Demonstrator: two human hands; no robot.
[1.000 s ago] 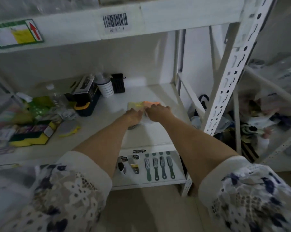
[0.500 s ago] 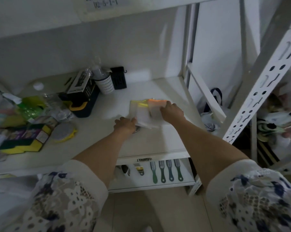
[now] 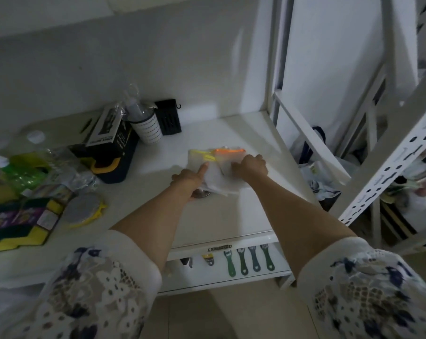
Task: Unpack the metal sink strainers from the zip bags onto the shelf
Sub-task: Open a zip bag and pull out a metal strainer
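Clear zip bags (image 3: 215,167) with yellow and orange seal strips lie in a small pile on the white shelf (image 3: 231,216). My left hand (image 3: 190,178) rests at the pile's left edge, index finger stretched onto a bag, with a metal sink strainer (image 3: 202,194) partly hidden under its palm. My right hand (image 3: 250,166) presses its curled fingers down on the bag with the orange strip. What the bags contain is not visible.
At the shelf's back stand a black box (image 3: 111,152), a wrapped bottle (image 3: 143,123) and a black holder (image 3: 168,119). Sponges and scrub pads (image 3: 30,216) crowd the left. Green brushes (image 3: 248,259) lie on the lower shelf. A perforated white post (image 3: 388,172) stands right.
The view has tilted down and closer to the shelf. My left hand has moved right onto the bags, finger extended, and the strainer now shows beneath it. My right hand stays on the bags.
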